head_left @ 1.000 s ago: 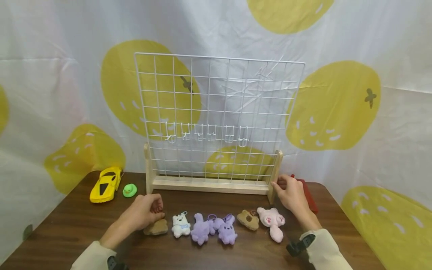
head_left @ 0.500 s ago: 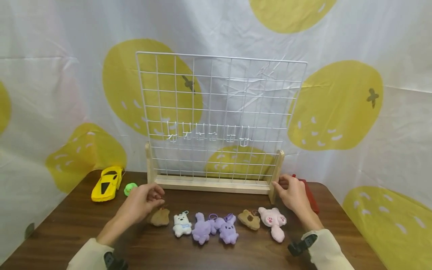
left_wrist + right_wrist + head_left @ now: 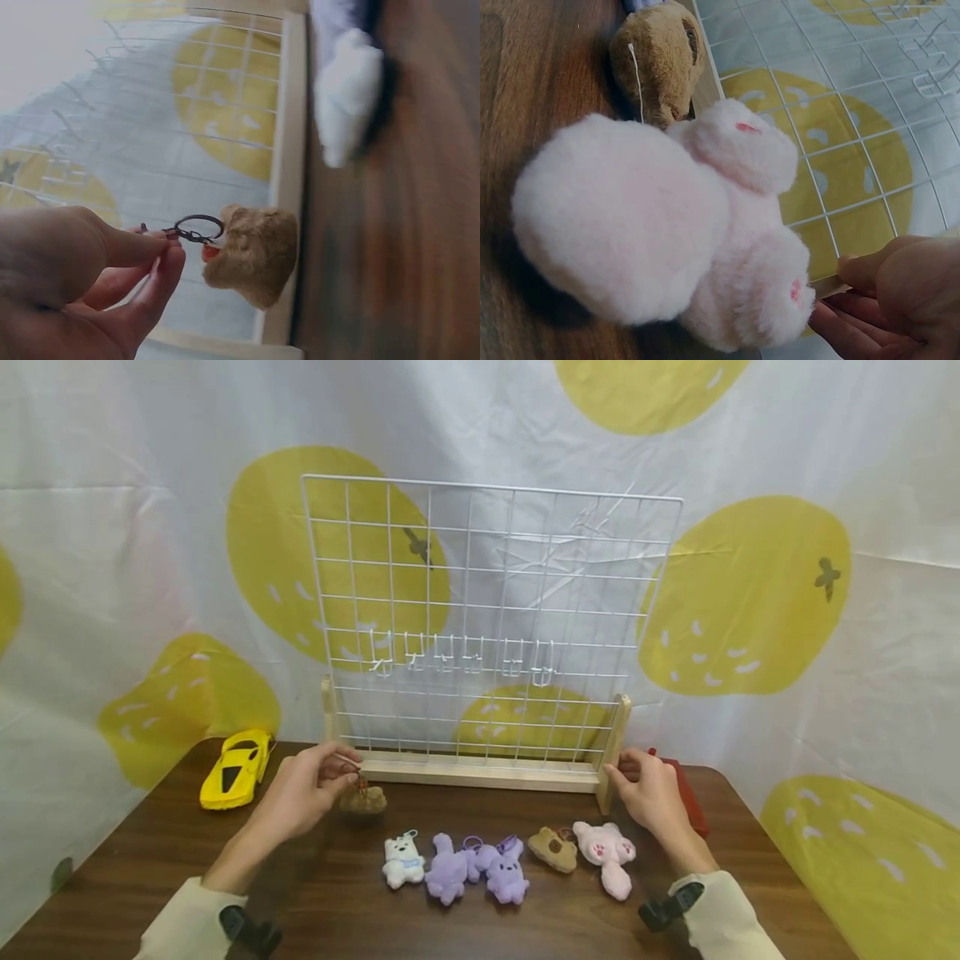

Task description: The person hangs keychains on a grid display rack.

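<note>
Between thumb and fingers, my left hand [image 3: 303, 783] pinches the dark metal clasp [image 3: 191, 234] of a brown plush keychain [image 3: 259, 255]. The plush hangs below the fingertips, off the table, near the rack's left foot. My right hand [image 3: 648, 789] grips the right wooden post [image 3: 615, 743] of the white wire grid rack [image 3: 487, 568] with thumb and fingers. Several small white hooks [image 3: 472, 656] hang across the grid. In the right wrist view, a pink plush keychain [image 3: 622, 217] lies close to that hand and a second brown plush [image 3: 656, 60] lies beyond it.
Along the table [image 3: 450, 935] in front of the rack lie a white bear plush [image 3: 403, 862], a purple plush [image 3: 447, 872] and another purple plush [image 3: 507, 872]. A yellow toy car [image 3: 236, 770] stands far left. A red object [image 3: 688, 797] sits behind my right hand.
My left hand has raised the brown plush keychain from the table and moved it up and forward toward the rack. It now covers the green duck. My right hand stays on the post.
</note>
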Motion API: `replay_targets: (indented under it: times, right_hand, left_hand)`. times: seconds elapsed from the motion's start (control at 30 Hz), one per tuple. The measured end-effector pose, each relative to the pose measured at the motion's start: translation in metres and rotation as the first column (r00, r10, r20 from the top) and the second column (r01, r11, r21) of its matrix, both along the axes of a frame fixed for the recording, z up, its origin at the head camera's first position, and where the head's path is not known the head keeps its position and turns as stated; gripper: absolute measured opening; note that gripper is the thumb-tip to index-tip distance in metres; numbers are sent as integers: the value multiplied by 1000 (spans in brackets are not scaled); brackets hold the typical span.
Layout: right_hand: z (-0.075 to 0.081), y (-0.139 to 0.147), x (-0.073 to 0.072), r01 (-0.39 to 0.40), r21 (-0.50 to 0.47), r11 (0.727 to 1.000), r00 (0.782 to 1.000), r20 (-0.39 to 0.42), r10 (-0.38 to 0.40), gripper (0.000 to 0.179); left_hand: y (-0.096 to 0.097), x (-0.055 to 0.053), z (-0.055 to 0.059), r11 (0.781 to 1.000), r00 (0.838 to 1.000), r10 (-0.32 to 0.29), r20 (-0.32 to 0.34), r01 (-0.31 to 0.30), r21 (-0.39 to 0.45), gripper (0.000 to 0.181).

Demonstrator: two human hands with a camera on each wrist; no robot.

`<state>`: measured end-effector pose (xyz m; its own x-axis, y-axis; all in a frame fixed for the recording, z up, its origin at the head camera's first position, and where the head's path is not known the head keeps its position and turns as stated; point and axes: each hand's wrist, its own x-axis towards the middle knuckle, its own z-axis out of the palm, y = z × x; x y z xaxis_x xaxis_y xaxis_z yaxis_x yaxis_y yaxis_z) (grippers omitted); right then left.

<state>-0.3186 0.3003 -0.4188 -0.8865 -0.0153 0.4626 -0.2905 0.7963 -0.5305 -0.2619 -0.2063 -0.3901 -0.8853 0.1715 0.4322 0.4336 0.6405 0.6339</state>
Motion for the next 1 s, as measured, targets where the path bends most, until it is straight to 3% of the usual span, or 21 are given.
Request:
replay_targets:
  times: [0.37, 0.5, 0.63, 0.87, 1.0]
  right_hand:
    - [0, -1, 0, -2, -8, 1000, 1000, -16, 2, 21]
    - [0, -1, 1, -4, -8, 1000, 1000, -16, 4, 21]
    - [-1, -1, 0, 0, -7, 1000, 1000, -18, -1, 20]
    - [-1, -1, 0, -2, -13, 1000, 1000, -22, 1, 21]
    - [-2, 0, 0, -2, -14, 1000, 1000, -22, 2, 21]
  left_hand:
    - [13, -18, 36, 976, 998, 6, -67, 8, 216, 22]
    - [21, -24, 47, 954, 997, 5, -74, 18, 298, 28]
    - [29, -28, 55, 926, 992, 28, -121, 20, 377, 37]
    - [40, -36, 61, 901, 953, 123, -278, 11, 434, 29]
    - [44, -43, 60, 889, 930, 174, -323, -7, 459, 28]
